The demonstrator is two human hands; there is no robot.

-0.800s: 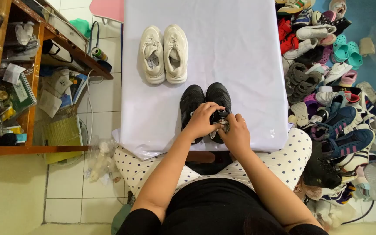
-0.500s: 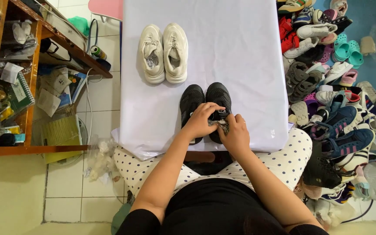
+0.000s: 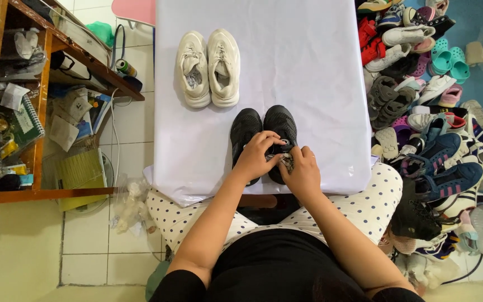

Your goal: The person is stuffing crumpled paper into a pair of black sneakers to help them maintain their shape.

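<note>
Your left hand (image 3: 259,156) and right hand (image 3: 303,170) stay put on the black shoes (image 3: 264,131) at 6 o'clock on the surface (image 3: 308,84), both grips pinching something small at the right shoe's opening. White shoes (image 3: 208,67) at 11 untouched.

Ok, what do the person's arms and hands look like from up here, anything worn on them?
Both hands, left and right, are bare: no gloves, rings or watch visible. The forearms are uncovered, and black sleeves begin near the elbows at the bottom edge of the frame. No markings show.
</note>
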